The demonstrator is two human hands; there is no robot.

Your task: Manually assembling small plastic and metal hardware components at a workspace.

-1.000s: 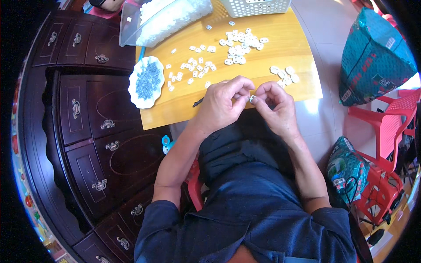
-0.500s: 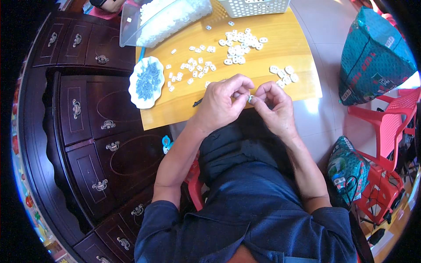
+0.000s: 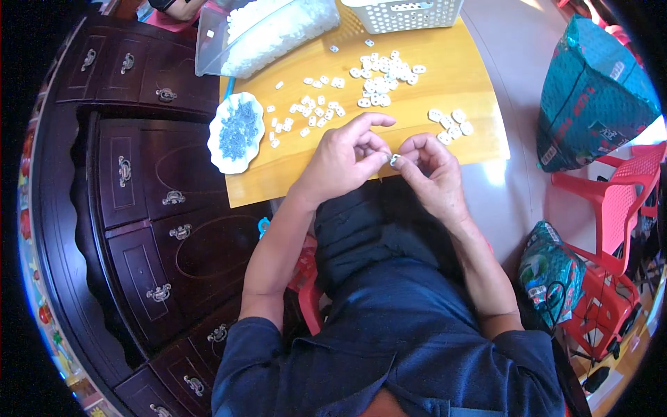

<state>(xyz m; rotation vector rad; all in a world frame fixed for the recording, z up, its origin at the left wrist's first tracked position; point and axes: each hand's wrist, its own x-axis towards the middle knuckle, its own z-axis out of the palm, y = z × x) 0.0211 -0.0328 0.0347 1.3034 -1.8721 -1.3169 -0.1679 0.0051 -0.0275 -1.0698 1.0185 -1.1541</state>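
Note:
My right hand [image 3: 439,175] pinches a small white plastic piece with holes [image 3: 394,160] between thumb and fingers, over the near edge of the table. Close against that piece, my left hand [image 3: 344,158] has its thumb and bent fingers together, with the index finger stretched out above them. Whatever my left fingertips grip is too small to make out. Beyond the hands, many loose white pieces [image 3: 313,110] lie on the wooden table [image 3: 278,177]. A thicker pile of white pieces [image 3: 382,76] sits farther back, and a small group of them [image 3: 453,126] is at the right.
A white scalloped dish [image 3: 214,149] of small grey-blue parts stands on the left of the table. Behind it are a clear bin [image 3: 208,52] full of white pieces and a perforated basket [image 3: 410,21]. Dark drawers [image 3: 139,174] flank the left; red chairs [image 3: 618,201] and teal bags [image 3: 590,97] the right.
My left hand has shifted slightly left and its index finger has lifted away from the thumb. The right hand stays nearly in place with the white piece, which shows more now.

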